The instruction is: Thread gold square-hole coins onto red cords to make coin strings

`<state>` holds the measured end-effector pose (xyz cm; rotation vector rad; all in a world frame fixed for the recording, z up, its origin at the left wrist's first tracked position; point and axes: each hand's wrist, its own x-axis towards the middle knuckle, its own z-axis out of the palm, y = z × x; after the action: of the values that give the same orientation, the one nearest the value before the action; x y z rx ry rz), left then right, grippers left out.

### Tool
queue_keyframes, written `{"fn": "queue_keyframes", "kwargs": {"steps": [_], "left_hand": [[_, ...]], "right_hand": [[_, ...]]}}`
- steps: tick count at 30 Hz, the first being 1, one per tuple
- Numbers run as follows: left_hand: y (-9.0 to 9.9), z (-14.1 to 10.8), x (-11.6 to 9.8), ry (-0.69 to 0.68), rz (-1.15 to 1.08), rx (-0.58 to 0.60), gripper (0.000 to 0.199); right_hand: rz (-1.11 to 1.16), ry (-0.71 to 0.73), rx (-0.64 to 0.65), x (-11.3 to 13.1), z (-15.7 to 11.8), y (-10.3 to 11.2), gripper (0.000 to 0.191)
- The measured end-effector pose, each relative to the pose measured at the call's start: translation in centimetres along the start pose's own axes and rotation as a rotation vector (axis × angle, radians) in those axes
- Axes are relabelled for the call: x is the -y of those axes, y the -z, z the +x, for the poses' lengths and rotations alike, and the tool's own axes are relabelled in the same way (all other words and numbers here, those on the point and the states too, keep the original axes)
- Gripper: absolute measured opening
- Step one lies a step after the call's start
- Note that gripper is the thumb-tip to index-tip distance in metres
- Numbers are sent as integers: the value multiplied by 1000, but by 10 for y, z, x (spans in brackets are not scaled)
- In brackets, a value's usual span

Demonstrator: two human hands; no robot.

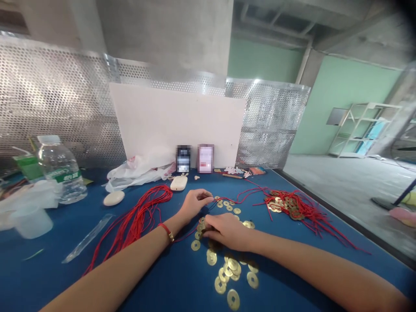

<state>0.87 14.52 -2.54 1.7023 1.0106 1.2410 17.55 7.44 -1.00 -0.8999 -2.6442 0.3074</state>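
My left hand (195, 203) pinches a red cord (240, 199) between thumb and fingertips; the cord trails off to the right across the table. Just below it, my right hand (229, 230) has its fingers curled over several brass coins with square holes (198, 235). Whatever its fingertips grip is hidden. A length of red cord also runs by the left wrist towards these fingers. More loose coins (232, 268) lie in front of the right hand, and a few others (229, 208) sit beyond it.
Left of my arms lies a bundle of red cords (139, 216). On the right is a heap of corded coins (287, 204). Two phones (183, 158) lean on a white board (178, 121). A water bottle (60, 169), a cup (30, 223) and a plastic bag (139, 173) stand left.
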Motion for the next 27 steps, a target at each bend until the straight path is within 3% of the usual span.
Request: {"fn": "queue_keyframes", "kwargs": {"steps": [4, 8, 12, 27], "left_hand": [[0, 0, 0, 7, -29, -1, 24], [1, 0, -1, 38, -57, 15, 26], [1, 0, -2, 52, -59, 8, 28], [0, -2, -9, 53, -108, 8, 27]], "right_hand": [[162, -23, -192, -9, 2, 3, 15], [383, -137, -428, -23, 6, 10, 23], [520, -212, -560, -34, 10, 10, 27], [624, -205, -595, -40, 14, 7, 21]]}}
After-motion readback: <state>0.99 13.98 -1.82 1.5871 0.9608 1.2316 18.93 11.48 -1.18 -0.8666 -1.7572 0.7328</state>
